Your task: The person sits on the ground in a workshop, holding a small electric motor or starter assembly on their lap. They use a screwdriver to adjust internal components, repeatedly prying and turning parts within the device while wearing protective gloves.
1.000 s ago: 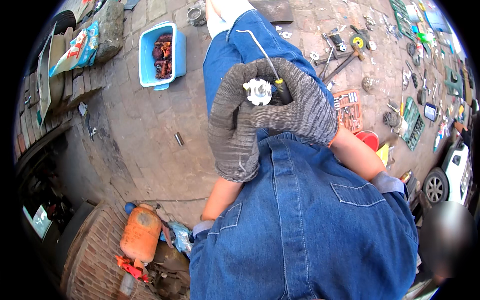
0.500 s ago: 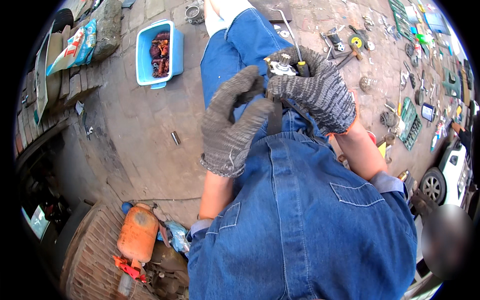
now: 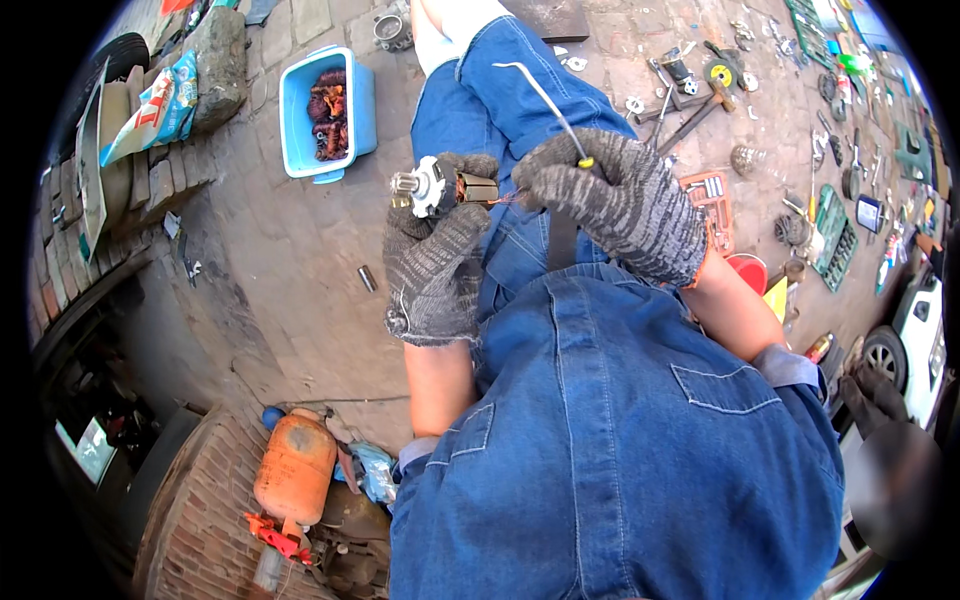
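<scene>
In the head view, take the silver-and-brass metal motor part with a toothed shaft and loose copper wires (image 3: 430, 188) as your landmark. It sits in the grip of your left hand in its grey knitted glove (image 3: 435, 265), fingers and thumb wrapped round its middle, and is held up above your blue denim trousers (image 3: 480, 112). Its long axis runs nearly level across your body, dipping slightly to the right: the toothed shaft points away to your left, while the wires trail out on the side of your other glove. Your left hand is thus the nearer one, already on it. Your right hand in a matching grey knitted glove (image 3: 620, 195) is just to the right of the motor part, its fingertips close by the wire ends; whether they touch or pinch the strands, you cannot tell from here. That right grip is also curled round a thin steel hook tool with a yellow collar (image 3: 586, 163), whose bent tip rises beyond the motor part, aimed up and away from it. Farther out, to the left beyond the motor part, stands a light-blue rectangular plastic tub (image 3: 364, 105) holding reddish-brown coiled pieces (image 3: 329, 115); nearer you, on its left, a small dark metal cylinder (image 3: 367, 278) lies on the paved floor (image 3: 290, 290).
</scene>
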Tool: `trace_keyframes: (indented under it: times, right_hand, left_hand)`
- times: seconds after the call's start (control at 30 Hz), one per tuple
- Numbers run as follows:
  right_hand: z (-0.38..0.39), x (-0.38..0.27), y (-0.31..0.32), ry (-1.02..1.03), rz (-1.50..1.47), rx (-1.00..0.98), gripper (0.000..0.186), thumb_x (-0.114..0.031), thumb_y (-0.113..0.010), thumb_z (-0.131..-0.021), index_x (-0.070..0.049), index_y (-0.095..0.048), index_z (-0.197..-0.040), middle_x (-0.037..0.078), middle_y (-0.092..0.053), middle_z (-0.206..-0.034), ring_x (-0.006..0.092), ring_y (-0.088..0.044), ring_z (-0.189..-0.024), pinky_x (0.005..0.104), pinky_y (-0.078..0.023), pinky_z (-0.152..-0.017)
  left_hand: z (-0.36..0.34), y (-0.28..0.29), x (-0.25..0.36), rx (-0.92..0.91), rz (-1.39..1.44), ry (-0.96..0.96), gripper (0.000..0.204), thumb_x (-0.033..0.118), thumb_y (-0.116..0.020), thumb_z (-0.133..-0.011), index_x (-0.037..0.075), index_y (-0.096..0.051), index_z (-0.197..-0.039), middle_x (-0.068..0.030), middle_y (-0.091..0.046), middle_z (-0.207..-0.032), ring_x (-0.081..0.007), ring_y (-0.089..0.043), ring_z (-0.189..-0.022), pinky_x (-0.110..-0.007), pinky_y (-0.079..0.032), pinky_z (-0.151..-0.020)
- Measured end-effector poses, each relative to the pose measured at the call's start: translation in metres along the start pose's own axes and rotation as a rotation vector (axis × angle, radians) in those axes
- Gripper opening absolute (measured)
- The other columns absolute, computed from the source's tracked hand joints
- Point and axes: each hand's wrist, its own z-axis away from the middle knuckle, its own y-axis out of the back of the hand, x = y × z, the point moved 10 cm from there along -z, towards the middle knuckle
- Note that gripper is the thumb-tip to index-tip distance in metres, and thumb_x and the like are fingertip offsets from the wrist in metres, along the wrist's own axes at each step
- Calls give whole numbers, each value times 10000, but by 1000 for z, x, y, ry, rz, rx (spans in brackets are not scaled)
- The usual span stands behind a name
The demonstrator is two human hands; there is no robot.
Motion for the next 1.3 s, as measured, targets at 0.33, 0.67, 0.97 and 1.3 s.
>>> trace_keyframes:
  times: [0.33,0.67,0.97,1.3]
  right_hand:
    - [-4,-39,-37,393,741,-111,323,-304,-624,-721,-46,-560,-906,121,-582,-747,257,-581,-674,328,-460,-581]
    - [-6,-58,-80,603,625,-291,219,-248,-612,-731,-62,-590,-844,114,-561,-695,273,-567,-650,337,-450,-561]
    - [-17,-20,-78,254,265,-250,147,-160,-635,-723,-31,-566,-731,53,-518,-562,143,-511,-505,266,-410,-473]
    - [-23,-4,-80,72,-353,-187,168,-177,-621,-757,-32,-539,-742,0,-523,-582,40,-438,-442,173,-330,-394]
  left_hand:
    - [3,13,14,54,-159,10,479,5,-717,-610,-18,-512,-1042,-122,-593,-907,-174,-582,-791,-281,-482,-705]
    - [28,32,23,190,106,50,347,79,-600,-758,-14,-488,-1073,-116,-567,-965,-215,-560,-837,-333,-463,-724]
    - [25,29,32,97,441,58,399,174,-576,-792,-24,-433,-1108,-124,-548,-945,-232,-541,-885,-370,-419,-834]
    - [24,21,28,15,588,95,451,199,-552,-798,-39,-380,-1139,-130,-486,-998,-248,-486,-953,-411,-388,-858]
